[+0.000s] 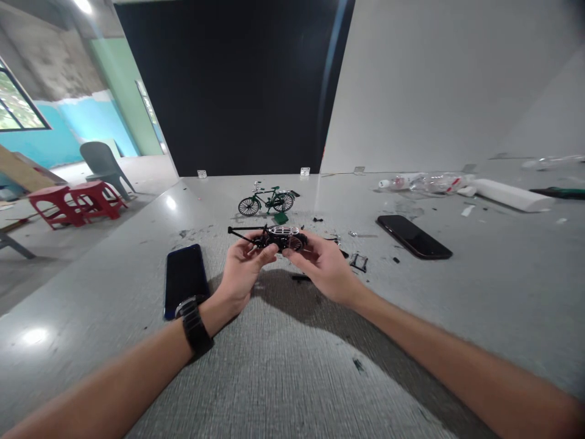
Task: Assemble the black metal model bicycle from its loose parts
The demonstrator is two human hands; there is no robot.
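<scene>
Between my two hands, above the table, is a partly built black model bicycle (284, 231) with a silver rack on top and one wheel at its right end. My left hand (242, 265) pinches the frame near its middle, and a bare black tube sticks out past it to the left. Thumb and fingers of my right hand (326, 265) close on the wheel end. Beyond them stands a finished green model bicycle (267, 200) with both wheels on. Small loose black parts, among them a little frame piece (359, 262), lie right of my right hand.
One phone (185, 277) lies left of my left wrist, another phone (414, 236) to the right. Clear plastic wrapping (425, 182) and a white foam block (510, 194) lie at the back right. A black panel (237, 85) rises behind the table. Red stools (94, 198) stand left.
</scene>
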